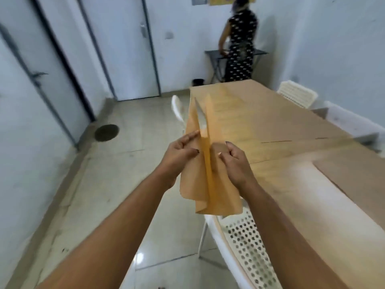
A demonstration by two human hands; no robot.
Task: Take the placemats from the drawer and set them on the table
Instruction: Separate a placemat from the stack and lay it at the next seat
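- Both bare hands hold up thin tan-orange placemats [208, 176], hanging edge-on at picture centre.
- The left hand [179, 155] pinches their left face; the right hand [235, 161] grips the right face.
- A long light wooden table [270, 126] runs toward 2 o'clock.
- A white perforated plastic chair [243, 243] sits at 5 o'clock.
- A person in a dark patterned dress [239, 44] stands at 1 o'clock.

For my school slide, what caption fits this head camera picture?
Both hands, left and right, hold tan placemats in the air beside a long wooden table.
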